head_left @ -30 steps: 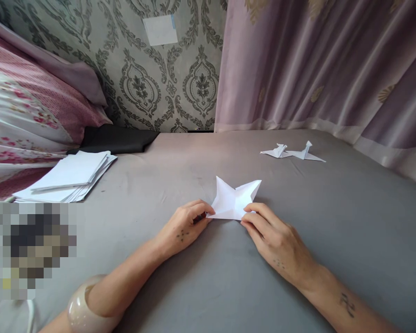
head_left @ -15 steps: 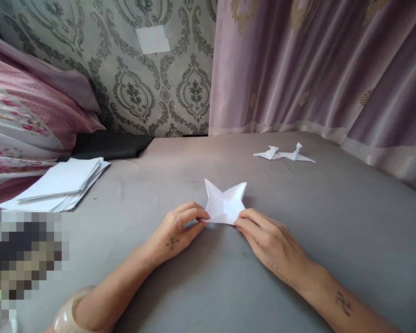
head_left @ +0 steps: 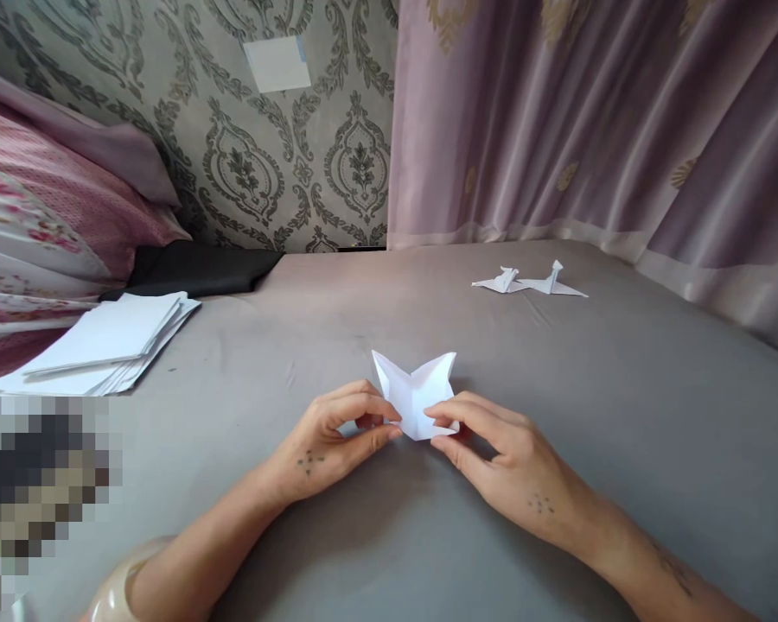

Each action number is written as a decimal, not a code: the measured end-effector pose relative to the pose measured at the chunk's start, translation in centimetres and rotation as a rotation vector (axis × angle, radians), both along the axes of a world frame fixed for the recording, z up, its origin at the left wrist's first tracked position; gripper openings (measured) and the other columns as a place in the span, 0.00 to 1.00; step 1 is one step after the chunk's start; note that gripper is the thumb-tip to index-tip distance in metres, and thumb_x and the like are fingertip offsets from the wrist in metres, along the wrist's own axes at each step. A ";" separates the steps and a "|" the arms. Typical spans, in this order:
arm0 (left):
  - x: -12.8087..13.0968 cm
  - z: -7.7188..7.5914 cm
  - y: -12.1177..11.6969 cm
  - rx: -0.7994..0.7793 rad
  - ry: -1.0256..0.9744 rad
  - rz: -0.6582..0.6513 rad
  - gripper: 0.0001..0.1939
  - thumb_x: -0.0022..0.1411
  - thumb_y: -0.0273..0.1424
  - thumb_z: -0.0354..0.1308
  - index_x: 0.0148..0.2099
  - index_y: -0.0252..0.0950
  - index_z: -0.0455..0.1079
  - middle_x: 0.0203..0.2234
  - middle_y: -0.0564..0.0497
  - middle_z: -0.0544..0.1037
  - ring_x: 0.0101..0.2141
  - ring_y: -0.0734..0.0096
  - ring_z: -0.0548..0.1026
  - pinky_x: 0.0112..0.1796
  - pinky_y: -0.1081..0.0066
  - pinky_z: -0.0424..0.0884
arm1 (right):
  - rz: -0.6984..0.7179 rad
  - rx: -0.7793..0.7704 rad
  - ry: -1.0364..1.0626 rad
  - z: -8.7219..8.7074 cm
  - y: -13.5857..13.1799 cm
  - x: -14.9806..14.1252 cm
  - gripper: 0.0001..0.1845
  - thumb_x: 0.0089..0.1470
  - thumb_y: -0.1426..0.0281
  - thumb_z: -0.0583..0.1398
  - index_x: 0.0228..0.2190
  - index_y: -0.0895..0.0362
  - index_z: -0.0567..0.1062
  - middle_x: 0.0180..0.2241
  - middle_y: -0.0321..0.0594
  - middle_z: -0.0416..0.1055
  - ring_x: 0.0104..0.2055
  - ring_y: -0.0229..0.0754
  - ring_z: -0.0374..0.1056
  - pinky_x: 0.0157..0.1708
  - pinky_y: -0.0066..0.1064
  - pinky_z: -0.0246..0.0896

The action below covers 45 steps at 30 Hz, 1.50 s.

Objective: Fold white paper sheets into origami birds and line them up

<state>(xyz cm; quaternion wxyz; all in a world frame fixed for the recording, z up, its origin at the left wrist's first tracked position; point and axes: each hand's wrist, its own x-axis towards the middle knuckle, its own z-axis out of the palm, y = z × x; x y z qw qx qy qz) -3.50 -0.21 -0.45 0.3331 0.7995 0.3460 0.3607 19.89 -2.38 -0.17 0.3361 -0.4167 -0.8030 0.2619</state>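
A small white folded paper (head_left: 413, 399) stands partly opened in front of me, two pointed corners rising at its far side. My left hand (head_left: 343, 432) pinches its near left corner between thumb and fingers. On the other side, my right hand (head_left: 493, 441) has the near right corner between thumb and fingertips, with the index finger reaching over the paper's inner face. The fingers hide parts of both near corners.
Two white origami birds (head_left: 532, 283) sit at the far right of the grey sheet-covered surface (head_left: 337, 320). A stack of white paper (head_left: 104, 337) lies at the left, before a black folded item (head_left: 200, 266). Purple curtains (head_left: 525, 130) hang behind.
The paper's near edge has come down and nearer to me, its inside showing more openly. My right fingers have shifted inward over the near right corner.
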 end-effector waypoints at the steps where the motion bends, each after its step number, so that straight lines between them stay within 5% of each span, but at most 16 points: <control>1: 0.1 -0.1 -0.1 0.000 -0.002 -0.009 0.04 0.62 0.28 0.59 0.41 0.36 0.72 0.31 0.51 0.72 0.30 0.75 0.71 0.34 0.72 0.69 | -0.002 -0.018 0.004 0.0 -0.1 -0.1 0.15 0.57 0.76 0.57 0.46 0.49 0.70 0.38 0.35 0.71 0.36 0.35 0.69 0.37 0.28 0.66; 17: 2.8 -0.7 -0.3 0.068 -0.049 0.083 0.11 0.64 0.24 0.54 0.47 0.40 0.70 0.42 0.48 0.72 0.42 0.70 0.72 0.43 0.68 0.72 | -0.073 0.202 0.116 -1.8 0.2 -2.5 0.27 0.57 0.81 0.51 0.56 0.51 0.60 0.48 0.42 0.68 0.45 0.39 0.69 0.48 0.35 0.69; 23: 3.3 -1.7 -0.1 -0.040 -0.105 0.201 0.12 0.62 0.26 0.57 0.48 0.40 0.64 0.41 0.51 0.74 0.38 0.73 0.74 0.42 0.69 0.74 | -0.193 0.172 0.215 -2.7 0.9 -2.9 0.21 0.59 0.78 0.52 0.52 0.50 0.64 0.39 0.37 0.73 0.42 0.37 0.72 0.45 0.32 0.71; 35: 3.4 -0.7 0.4 -0.091 -0.149 0.386 0.05 0.61 0.31 0.58 0.36 0.37 0.74 0.31 0.51 0.80 0.33 0.69 0.78 0.37 0.70 0.75 | -0.133 0.108 0.341 -1.8 0.2 -3.1 0.21 0.59 0.77 0.52 0.53 0.51 0.64 0.49 0.42 0.68 0.38 0.37 0.74 0.42 0.34 0.73; 41: 2.0 -0.4 0.3 0.014 -0.274 0.564 0.04 0.58 0.32 0.62 0.36 0.38 0.75 0.30 0.53 0.80 0.32 0.70 0.77 0.37 0.71 0.75 | -0.572 0.348 0.513 0.7 0.1 -0.1 0.14 0.53 0.75 0.59 0.42 0.52 0.68 0.41 0.42 0.66 0.34 0.38 0.67 0.34 0.34 0.69; 45: 1.1 -0.3 0.3 0.080 -0.329 0.635 0.03 0.58 0.29 0.62 0.36 0.38 0.75 0.31 0.54 0.80 0.33 0.71 0.77 0.37 0.72 0.75 | -0.605 0.167 0.485 0.4 1.1 0.6 0.13 0.52 0.71 0.60 0.42 0.52 0.67 0.36 0.41 0.68 0.37 0.41 0.68 0.36 0.34 0.68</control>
